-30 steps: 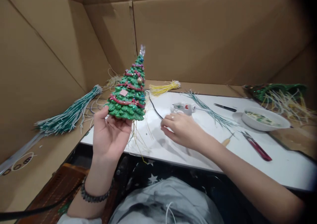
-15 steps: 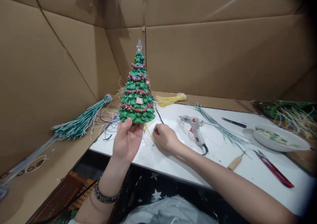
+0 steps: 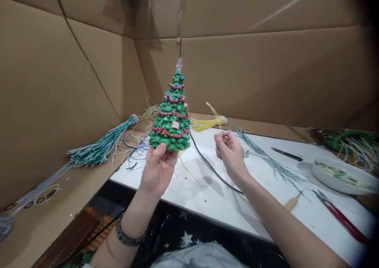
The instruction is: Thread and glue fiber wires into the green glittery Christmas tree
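Note:
A glittery green Christmas tree figurine [image 3: 173, 121] with pink garlands and a clear tip stands upright in my left hand [image 3: 160, 169], which grips it by the base. To its right, above the white board, my right hand [image 3: 229, 153] is closed in a pinch. A thin yellowish wire [image 3: 212, 110] rises from its fingertips, its lower part hidden by the fingers. Behind that hand the hot glue gun [image 3: 245, 152] is mostly covered. Fine yellow wires [image 3: 189, 169] lie on the board below the tree.
Green wire bundles [image 3: 103, 145] lie at left, a yellow wire bundle [image 3: 209, 123] at the back. On the right are loose green wires [image 3: 266, 159], a black pen-like tool [image 3: 286, 154], a white bowl [image 3: 331, 181], a wooden-handled awl [image 3: 291, 204] and red snips [image 3: 340, 218]. Cardboard walls [image 3: 251, 74] surround the board.
My right hand has lifted off the board and moved right, now with the yellowish wire upright in it. The tree stays in my left hand. The view has shifted slightly.

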`<state>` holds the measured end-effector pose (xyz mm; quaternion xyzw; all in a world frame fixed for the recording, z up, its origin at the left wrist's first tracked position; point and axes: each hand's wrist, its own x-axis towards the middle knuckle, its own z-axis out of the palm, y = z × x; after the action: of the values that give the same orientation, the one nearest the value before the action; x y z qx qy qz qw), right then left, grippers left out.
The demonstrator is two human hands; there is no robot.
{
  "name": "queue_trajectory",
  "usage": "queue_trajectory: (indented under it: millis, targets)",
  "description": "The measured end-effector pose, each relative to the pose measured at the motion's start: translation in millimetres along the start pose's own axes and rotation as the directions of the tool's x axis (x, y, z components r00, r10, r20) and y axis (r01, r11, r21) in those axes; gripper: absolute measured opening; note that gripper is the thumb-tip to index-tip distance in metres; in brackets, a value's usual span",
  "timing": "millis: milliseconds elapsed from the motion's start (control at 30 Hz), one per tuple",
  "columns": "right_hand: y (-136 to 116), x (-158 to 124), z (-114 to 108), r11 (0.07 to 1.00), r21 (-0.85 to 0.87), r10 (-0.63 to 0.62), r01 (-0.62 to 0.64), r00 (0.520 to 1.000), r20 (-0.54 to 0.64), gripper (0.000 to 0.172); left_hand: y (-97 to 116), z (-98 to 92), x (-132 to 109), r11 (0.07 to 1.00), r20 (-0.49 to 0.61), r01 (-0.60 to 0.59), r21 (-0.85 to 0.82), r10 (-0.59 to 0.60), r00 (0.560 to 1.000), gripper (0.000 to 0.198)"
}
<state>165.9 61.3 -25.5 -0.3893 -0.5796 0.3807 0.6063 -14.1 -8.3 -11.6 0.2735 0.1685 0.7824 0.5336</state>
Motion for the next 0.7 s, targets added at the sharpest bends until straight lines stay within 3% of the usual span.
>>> queue_trajectory:
  millis: [133, 333, 600, 700]
  targets:
    - [-10.0, -4.2, 1.5, 0.993, 0.084, -0.073, 0.081, 0.993, -0.094, 0.037, -0.8, -0.4, 0.0, 1.0, 0.005, -0.005, -0.009, 0.005, 1.0, 0.018]
    - [-19.4, -16.7, 2.4, 0.911, 0.061, -0.406, 0.407, 0.913, -0.035, 0.051, -5.7, 1.9, -0.8, 0.999, 0.039, -0.01, 0.05, 0.009, 0.999, 0.027]
    - [-30.7, -39.3, 6.5, 0.813, 0.285, -0.541, 0.508, 0.84, 0.044, 0.038, -14.1, 2.8, 0.6, 0.995, 0.123, -0.022, 0.099, 0.01, 0.992, 0.033]
    - [-33.4, -41.4, 7.0, 0.814, 0.273, -0.556, 0.513, 0.824, 0.11, 0.036, -18.1, 0.9, -1.3, 0.991, 0.148, -0.026, 0.132, 0.006, 0.989, 0.031]
